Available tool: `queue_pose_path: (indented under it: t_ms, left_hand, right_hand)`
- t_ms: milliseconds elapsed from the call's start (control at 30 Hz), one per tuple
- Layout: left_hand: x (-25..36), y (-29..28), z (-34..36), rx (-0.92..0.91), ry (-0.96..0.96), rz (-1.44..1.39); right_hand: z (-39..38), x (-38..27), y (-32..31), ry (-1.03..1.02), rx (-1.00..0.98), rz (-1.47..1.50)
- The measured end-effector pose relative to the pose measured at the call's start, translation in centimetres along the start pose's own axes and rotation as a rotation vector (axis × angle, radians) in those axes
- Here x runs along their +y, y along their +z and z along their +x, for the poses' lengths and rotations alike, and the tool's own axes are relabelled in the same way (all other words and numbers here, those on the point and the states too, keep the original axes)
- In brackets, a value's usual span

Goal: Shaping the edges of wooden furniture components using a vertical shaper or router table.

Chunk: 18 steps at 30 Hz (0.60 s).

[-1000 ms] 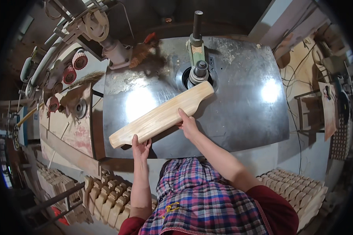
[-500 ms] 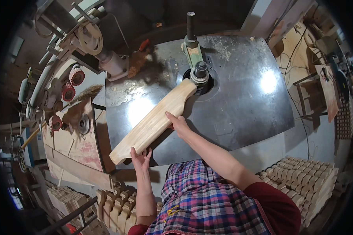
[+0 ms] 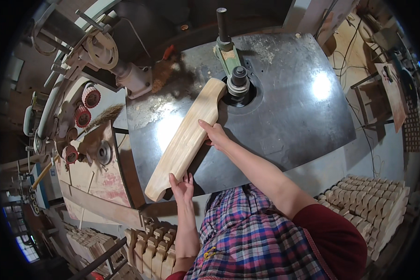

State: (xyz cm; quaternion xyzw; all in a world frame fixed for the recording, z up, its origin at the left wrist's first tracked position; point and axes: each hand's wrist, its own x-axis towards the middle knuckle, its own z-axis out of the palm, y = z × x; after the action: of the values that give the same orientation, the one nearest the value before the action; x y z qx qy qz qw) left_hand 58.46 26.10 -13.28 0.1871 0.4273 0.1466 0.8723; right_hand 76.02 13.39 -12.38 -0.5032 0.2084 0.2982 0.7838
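A long, pale shaped wooden board with a curved-in edge lies slantwise over the metal machine table. My left hand grips its near end, thumb on top and fingers at the edge. Around the middle of its right edge, my right hand holds it with the thumb on top; the other fingers are mostly hidden beneath. The board's far end is beside the upright spindle cutter, which stands in a round opening; whether they touch I cannot tell.
The grey metal table carries a green arm above the spindle. At its left stand a machine motor housing and a brush. Stacks of shaped wood pieces lie at right, more pieces at lower left.
Both hands have turned the board steeper, its far end moving left along the spindle and its near end shifting right. The whole view has also shifted slightly.
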Motion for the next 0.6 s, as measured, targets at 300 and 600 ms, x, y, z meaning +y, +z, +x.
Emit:
queue_pose_path:
  t_ms: [300,600]
  left_hand:
    - [-5.0,1.7,-3.5,-0.05,-0.076,-0.153]
    - [-1.6,5.0,-15.7,-0.302,-0.375,0.228]
  right_hand:
    - [-4.8,4.1,0.2,0.012,-0.112,0.16]
    - [-6.4,-0.6,-0.1,0.174,-0.362,-0.001]
